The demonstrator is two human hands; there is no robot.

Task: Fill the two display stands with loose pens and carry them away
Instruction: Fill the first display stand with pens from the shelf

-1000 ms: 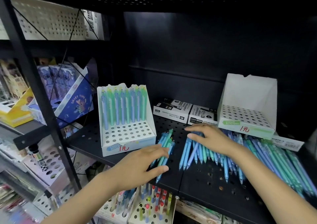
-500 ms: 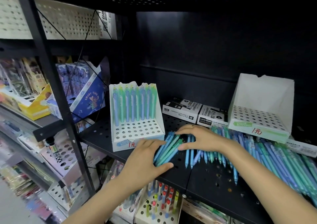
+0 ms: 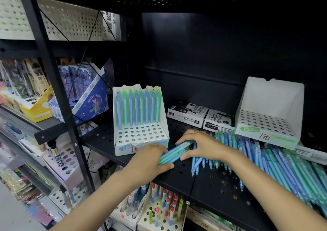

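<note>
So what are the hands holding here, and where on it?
A small bundle of blue and green plastic pens, lying on the shelf: left hand grips its lower end, right hand its upper end.

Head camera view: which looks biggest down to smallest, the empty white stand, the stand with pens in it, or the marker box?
1. Empty white stand
2. Stand with pens, close to it in size, so the order is unsure
3. Marker box, clearly smallest

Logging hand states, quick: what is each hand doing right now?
Left hand: closed on one end of a small bundle of pens.
Right hand: closed on the bundle's other end, beside the loose pens.
</note>
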